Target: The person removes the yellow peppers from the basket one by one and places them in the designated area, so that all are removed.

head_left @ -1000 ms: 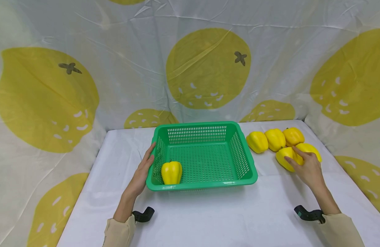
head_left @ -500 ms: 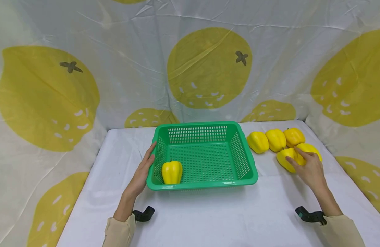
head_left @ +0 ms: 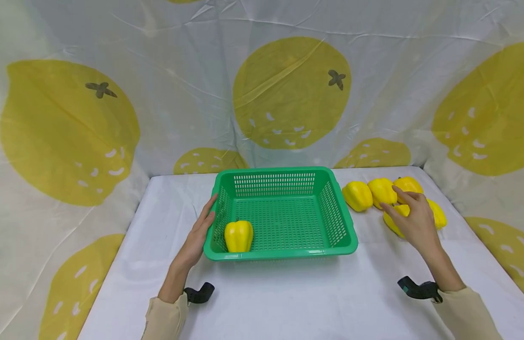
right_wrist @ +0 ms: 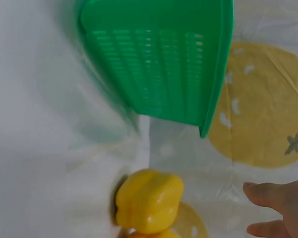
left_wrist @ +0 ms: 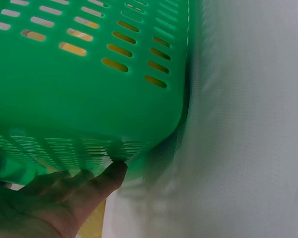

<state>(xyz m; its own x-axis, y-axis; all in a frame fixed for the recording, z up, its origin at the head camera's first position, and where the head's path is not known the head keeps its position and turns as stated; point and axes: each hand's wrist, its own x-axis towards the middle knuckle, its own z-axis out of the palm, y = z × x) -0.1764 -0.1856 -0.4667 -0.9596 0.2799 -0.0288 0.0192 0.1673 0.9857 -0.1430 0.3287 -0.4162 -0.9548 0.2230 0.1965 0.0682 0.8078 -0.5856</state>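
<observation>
A green plastic basket (head_left: 283,255) with slotted walls stands on the table, a yellow bell pepper (head_left: 239,236) in its front left corner. Along its left side my left hand (head_left: 193,245) touches the wall with extended fingers (left_wrist: 102,183). My right hand (head_left: 416,224) hovers over the yellow peppers on the right, thumb and index finger apart. Below it lies the front pepper (head_left: 393,223), partly covered by the hand. In the right wrist view nothing sits between the thumb and finger of the right hand (right_wrist: 283,208).
Right of the basket, a left pepper (head_left: 357,196) and a middle pepper (head_left: 381,191) lie side by side. A rear pepper (head_left: 410,184) and a right pepper (head_left: 438,215) complete the cluster. Behind the table (head_left: 287,293) hangs a lemon-printed cloth (head_left: 185,94).
My right hand has lifted off the front pepper and shifted left and back, towards the middle pepper. The left hand has stayed at the basket, and the peppers lie as before.
</observation>
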